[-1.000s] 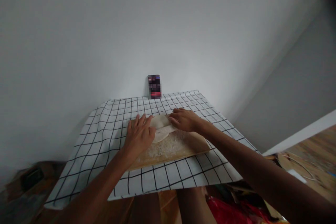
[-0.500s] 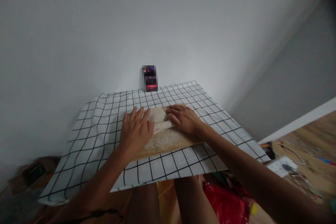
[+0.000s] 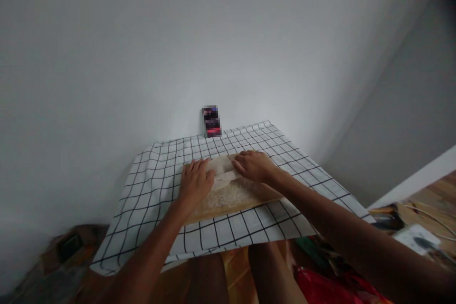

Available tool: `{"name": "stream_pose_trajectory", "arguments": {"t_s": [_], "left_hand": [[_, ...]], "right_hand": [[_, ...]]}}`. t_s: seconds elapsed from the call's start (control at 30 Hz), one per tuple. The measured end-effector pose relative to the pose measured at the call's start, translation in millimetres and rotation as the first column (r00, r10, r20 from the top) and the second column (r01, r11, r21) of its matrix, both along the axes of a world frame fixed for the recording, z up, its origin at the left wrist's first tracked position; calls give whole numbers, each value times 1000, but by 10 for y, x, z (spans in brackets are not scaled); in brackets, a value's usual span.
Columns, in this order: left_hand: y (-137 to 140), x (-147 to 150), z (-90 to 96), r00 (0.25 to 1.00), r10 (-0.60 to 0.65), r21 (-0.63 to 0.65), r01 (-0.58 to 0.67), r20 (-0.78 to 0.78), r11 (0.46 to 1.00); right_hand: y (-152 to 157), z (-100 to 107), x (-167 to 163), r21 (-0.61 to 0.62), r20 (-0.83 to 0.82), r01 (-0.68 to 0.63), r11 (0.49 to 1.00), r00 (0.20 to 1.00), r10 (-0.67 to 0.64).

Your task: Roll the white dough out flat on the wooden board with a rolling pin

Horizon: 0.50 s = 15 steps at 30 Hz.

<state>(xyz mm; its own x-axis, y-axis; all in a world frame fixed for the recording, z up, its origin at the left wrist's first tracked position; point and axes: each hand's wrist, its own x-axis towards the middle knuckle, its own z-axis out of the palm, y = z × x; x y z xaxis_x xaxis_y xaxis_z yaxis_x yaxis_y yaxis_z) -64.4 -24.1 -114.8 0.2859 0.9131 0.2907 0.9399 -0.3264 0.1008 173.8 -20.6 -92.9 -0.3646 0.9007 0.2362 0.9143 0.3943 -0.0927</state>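
Note:
A pale rolling pin (image 3: 231,176) lies across a floured wooden board (image 3: 231,203), its two ends covered by my hands. My left hand (image 3: 196,181) is closed over the pin's left end, fingers bent over the far side. On the right end, my right hand (image 3: 254,165) is closed with its fingers curled and thumb along the pin. Flattened white dough (image 3: 220,163) shows beyond the pin and partly under it. Loose flour whitens the near half of the board.
The board rests on a table with a white and black checked cloth (image 3: 149,209). A blurred phone-like object (image 3: 213,122) leans on the wall behind. A cardboard box (image 3: 64,249) stands low at left. A white power strip (image 3: 416,239) and a red plastic bag (image 3: 320,285) lie lower right.
My view has tilted up and shifted left, so the table sits lower and further right. My left hand's spread fingers have bent over the pin; my right fingers are curled more.

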Motion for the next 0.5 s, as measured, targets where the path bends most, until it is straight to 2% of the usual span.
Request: {"name": "stream_pose_trajectory", "arguments": {"t_s": [0.1, 0.23, 0.4, 0.5], "left_hand": [[56, 16, 9, 1000, 16, -21, -16, 15, 1000], [-19, 81, 33, 998, 56, 38, -55, -25, 998], [-173, 174, 55, 993, 69, 144, -55, -93, 988], [-262, 176, 26, 994, 31, 173, -13, -101, 985]], "right_hand": [[134, 6, 3, -26, -37, 6, 1000, 999, -7], [203, -82, 41, -51, -66, 5, 999, 998, -8], [114, -269, 91, 35, -118, -60, 998, 991, 64], [-24, -334, 96, 66, -140, -40, 997, 989, 49]]}}
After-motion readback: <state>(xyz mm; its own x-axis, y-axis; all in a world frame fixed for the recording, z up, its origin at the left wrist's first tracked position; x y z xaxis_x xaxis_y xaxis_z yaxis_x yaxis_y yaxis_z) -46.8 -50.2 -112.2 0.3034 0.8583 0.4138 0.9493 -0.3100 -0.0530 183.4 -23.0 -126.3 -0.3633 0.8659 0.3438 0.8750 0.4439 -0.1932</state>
